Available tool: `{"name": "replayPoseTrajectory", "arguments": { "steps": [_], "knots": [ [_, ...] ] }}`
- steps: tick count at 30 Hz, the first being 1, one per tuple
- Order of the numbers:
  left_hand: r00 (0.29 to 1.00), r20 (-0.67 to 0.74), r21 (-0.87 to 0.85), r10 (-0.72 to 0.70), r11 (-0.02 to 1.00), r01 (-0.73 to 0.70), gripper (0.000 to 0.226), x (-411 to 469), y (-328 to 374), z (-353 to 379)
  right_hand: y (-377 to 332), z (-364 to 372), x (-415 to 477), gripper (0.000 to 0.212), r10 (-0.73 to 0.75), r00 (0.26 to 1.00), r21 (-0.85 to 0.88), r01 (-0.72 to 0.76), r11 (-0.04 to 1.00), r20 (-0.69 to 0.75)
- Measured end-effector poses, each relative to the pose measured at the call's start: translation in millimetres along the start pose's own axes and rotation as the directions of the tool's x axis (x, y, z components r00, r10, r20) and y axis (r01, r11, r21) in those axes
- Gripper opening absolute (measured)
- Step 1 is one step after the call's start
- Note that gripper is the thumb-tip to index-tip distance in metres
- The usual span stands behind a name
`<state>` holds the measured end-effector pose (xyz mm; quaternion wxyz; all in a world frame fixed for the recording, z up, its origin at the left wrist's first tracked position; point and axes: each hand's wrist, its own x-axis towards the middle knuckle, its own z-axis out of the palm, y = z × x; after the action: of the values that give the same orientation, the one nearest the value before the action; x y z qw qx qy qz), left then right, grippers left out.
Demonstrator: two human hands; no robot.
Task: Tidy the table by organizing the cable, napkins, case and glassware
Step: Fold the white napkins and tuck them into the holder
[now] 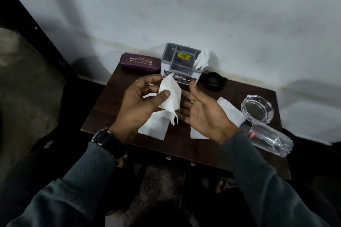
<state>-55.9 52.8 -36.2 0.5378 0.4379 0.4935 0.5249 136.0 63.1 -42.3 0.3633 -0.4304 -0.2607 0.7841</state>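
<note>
Dim, cool indoor light, with wide-angle bending toward the edges.

We see soft light that is strongest on the pale wall point(184, 5), where broad blurred shadows lie, one grey band slanting at upper left. The dark worktop point(184, 145) takes little light, and the lower corners sink to near black. The napkin point(170, 95) in the left hand point(142, 101) is the brightest patch, and the right hand point(201, 114) is evenly lit. Faint highlights glint on the tumbler point(267, 138) and the glass dish point(257, 108). The centre is fairly sharp, and we can read the gold lettering on the case point(140, 61). Straight lines bow outward, and the edges smear softly.
</note>
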Motion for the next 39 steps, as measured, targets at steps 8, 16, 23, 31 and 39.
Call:
{"name": "replayPoseTrajectory", "arguments": {
  "steps": [8,16,23,31,39],
  "knots": [
    [0.986,0.108,-0.433,-0.131,0.886,0.165,0.043,5,0,-7,3,4,-3,0.057,0.108,0.992,0.085,-0.113,0.99,0.063],
    [0.983,0.041,-0.173,-0.18,0.968,0.184,0.028,6,-8,-9,3,9,6,0.045,-0.113,0.994,0.143,0.111,0.984,0.007],
    [0.975,-0.021,-0.045,-0.22,0.975,0.219,0.047,5,-17,-6,-2,5,6,0.052,-0.332,0.935,-0.373,0.267,0.889,-0.123],
    [0.97,-0.035,-0.057,-0.24,0.97,0.238,0.052,7,-21,-6,1,5,3,0.032,-0.306,0.94,-0.343,0.242,0.908,-0.149],
    [0.962,-0.13,-0.106,-0.241,0.968,0.228,0.047,6,-23,-1,6,12,4,0.034,-0.311,0.937,-0.369,0.235,0.899,-0.161]
  ]
}}
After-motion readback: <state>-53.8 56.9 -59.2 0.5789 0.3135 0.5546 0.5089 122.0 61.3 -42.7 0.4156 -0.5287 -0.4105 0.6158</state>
